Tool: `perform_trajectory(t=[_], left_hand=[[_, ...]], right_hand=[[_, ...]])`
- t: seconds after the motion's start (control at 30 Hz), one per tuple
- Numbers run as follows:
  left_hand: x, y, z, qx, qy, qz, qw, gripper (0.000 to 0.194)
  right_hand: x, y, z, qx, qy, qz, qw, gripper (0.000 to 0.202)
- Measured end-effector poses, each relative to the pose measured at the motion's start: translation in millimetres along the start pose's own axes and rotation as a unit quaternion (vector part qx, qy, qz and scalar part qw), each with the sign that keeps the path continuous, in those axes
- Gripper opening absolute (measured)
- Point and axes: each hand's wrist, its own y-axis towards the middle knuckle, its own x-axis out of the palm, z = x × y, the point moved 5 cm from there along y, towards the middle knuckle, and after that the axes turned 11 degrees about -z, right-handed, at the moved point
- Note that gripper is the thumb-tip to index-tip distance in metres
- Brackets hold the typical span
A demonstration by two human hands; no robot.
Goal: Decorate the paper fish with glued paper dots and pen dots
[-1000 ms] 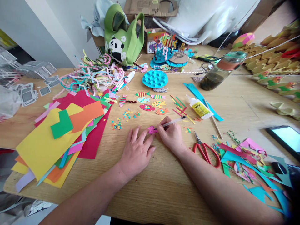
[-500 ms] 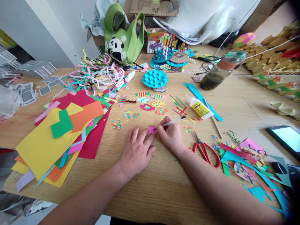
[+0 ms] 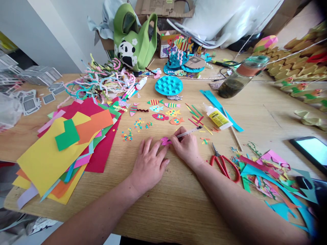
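Note:
A small pink paper fish [image 3: 165,141] lies on the wooden table, between my two hands. My left hand [image 3: 150,160] rests flat with fingers spread, its fingertips touching the fish's left and lower side. In my right hand [image 3: 187,146] a slim pen [image 3: 189,131] is pinched, its tip at the fish's right part. Several decorated paper fish [image 3: 172,113] lie just above the hands. Small confetti pieces [image 3: 127,134] are to the left, and thin paper strips [image 3: 196,117] to the right of the fish.
Coloured paper sheets [image 3: 51,149] are stacked at left. Red-handled scissors [image 3: 223,165], a glue bottle [image 3: 218,117], a wooden stick [image 3: 236,139] and paper scraps [image 3: 273,177] lie at right. Behind are a blue disc [image 3: 169,85], pipe cleaners [image 3: 102,80] and a glass bottle [image 3: 240,77].

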Motion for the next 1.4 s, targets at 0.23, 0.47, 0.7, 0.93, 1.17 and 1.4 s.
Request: perform_trajectory(t=[0.23, 0.47, 0.7, 0.93, 1.17, 1.4], left_hand=[[-0.3, 0.4, 0.1, 0.0, -0.001, -0.004, 1.0, 0.043], [0.6, -0.1, -0.4, -0.001, 0.0, -0.002, 1.0, 0.043], [0.3, 0.0, 0.2, 0.002, 0.005, 0.001, 1.0, 0.043], [0.8, -0.3, -0.5, -0.002, 0.004, -0.003, 1.0, 0.044], [0.1, 0.3, -0.1, -0.003, 0.003, -0.007, 1.0, 0.044], [0.9, 0.9, -0.7, -0.002, 0.004, -0.005, 1.0, 0.044]], right_hand=[[0.9, -0.3, -0.2, -0.003, 0.002, -0.003, 1.0, 0.009], [0.2, 0.1, -0.3, -0.004, 0.0, 0.0, 1.0, 0.01], [0.6, -0.2, -0.7, -0.002, 0.001, -0.002, 1.0, 0.009], [0.3, -0.1, -1.4, -0.003, -0.002, 0.001, 1.0, 0.009], [0.9, -0.4, -0.8, -0.004, 0.003, -0.002, 1.0, 0.009], [0.5, -0.1, -1.1, -0.005, 0.004, 0.0, 1.0, 0.01]])
